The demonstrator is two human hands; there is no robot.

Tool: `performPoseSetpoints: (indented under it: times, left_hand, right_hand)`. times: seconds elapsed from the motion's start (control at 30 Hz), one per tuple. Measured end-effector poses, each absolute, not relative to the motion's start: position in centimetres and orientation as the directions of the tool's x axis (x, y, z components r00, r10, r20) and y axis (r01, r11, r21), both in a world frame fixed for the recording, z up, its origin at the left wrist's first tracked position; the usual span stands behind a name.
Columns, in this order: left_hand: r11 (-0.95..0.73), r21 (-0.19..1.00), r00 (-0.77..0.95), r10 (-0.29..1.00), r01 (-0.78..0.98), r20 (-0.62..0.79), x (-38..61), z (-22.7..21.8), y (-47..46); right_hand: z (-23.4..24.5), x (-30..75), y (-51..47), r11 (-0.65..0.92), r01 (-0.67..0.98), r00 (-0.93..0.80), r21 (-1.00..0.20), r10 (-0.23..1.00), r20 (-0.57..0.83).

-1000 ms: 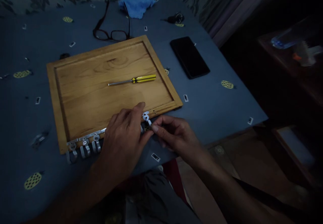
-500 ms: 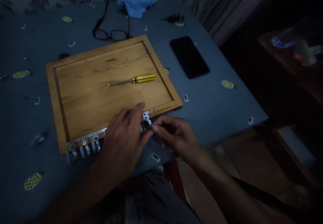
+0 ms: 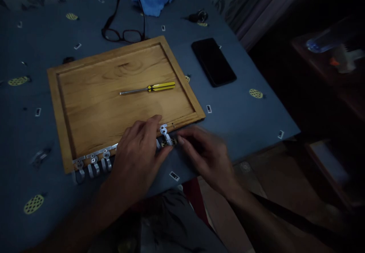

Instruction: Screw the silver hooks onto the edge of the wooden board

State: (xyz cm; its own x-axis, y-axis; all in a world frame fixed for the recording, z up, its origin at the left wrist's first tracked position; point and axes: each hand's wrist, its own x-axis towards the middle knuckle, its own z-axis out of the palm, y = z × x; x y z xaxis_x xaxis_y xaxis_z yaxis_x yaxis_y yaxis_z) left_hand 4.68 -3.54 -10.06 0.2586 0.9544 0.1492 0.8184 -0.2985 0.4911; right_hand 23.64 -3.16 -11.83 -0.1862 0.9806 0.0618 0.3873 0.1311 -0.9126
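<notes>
**Hands at the hook rail on the board's near edge**

Light is low; the right side of the room is nearly black, and the right hand (image 3: 203, 154) is motion-blurred, so whether its grip has closed on anything cannot be told. Its fingertips sit just right of the end hook (image 3: 164, 134). The left hand (image 3: 139, 154) lies palm down over the middle of the metal hook rail (image 3: 95, 155), hiding that stretch; its fingers are loosely spread, the thumb beside the end hook, and no clear hold is visible.

The rail is a silvery strip along the near edge of the wooden board (image 3: 65, 112). Three hooks show at its left end, curling down over the edge, and one at the right between the two hands.

A yellow-handled screwdriver (image 3: 148, 89) lies in the board's recess. The board rests on a table under a blue patterned cloth (image 3: 251, 116), with glasses (image 3: 123, 34), a blue rag (image 3: 152, 1) and a dark phone (image 3: 213, 61) beyond it.
</notes>
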Motion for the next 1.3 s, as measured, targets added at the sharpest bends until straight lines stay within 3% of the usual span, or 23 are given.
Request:
performPoseSetpoints:
  times: [0.1,0.2,0.33,0.6,1.0,1.3]
  left_hand:
    - [-0.286,0.504,0.249,0.958,0.815,0.141,4.7,-10.0,-3.6]
    - [-0.294,0.502,0.255,0.956,0.813,0.147,4.6,-10.1,-3.6]
    - [-0.3,0.495,0.258,0.954,0.816,0.152,4.6,-10.2,-3.6]
    - [-0.304,0.492,0.255,0.953,0.816,0.166,4.5,-10.2,-3.6]
    - [-0.31,0.488,0.262,0.951,0.816,0.167,4.5,-10.4,-3.5]
    - [-0.249,0.606,0.234,0.967,0.755,0.105,3.0,-9.7,-3.4]
  right_hand:
    - [-12.5,24.5,-3.0,0.456,0.529,-0.352,-0.716,0.885,0.304]
    - [-13.1,25.2,-2.5,0.614,0.549,-0.512,-0.567,0.783,0.353]
    - [-13.6,25.8,-1.7,0.718,0.488,-0.612,-0.497,0.687,0.391]
    - [-14.0,25.8,-0.9,0.803,0.467,-0.65,-0.371,0.596,0.472]
    - [-14.7,25.8,-1.0,0.812,0.479,-0.656,-0.333,0.583,0.479]
    - [-14.8,26.0,-0.9,0.811,0.457,-0.668,-0.366,0.585,0.461]
